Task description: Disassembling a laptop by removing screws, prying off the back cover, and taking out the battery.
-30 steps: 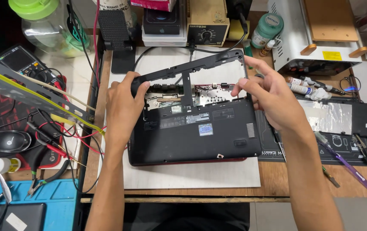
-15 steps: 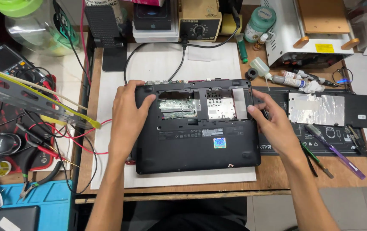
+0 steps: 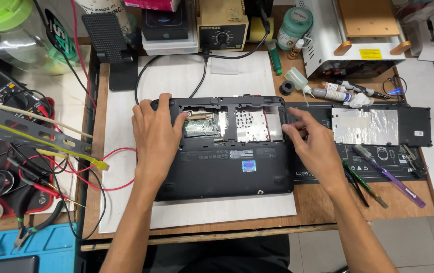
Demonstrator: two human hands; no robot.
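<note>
Head view looks straight down on a black laptop [image 3: 227, 162] lying bottom-up on a white mat [image 3: 186, 76] at the middle of the wooden bench [image 3: 323, 202]. Its far bays are uncovered, with boards and a metal shield showing. The left hand [image 3: 156, 134] lies flat and spread on the laptop's far-left corner, pressing rather than gripping; the right hand [image 3: 315, 146] rests loosely at the right edge, fingers curled on the rim — nothing clasped in either. The shell looks stiff and moderately heavy, smooth plastic, so I'd take it by the two side edges — never by the exposed, fragile boards. To the right, a removed cover panel [image 3: 374, 126] lies on a dark work mat [image 3: 328, 174].
</note>
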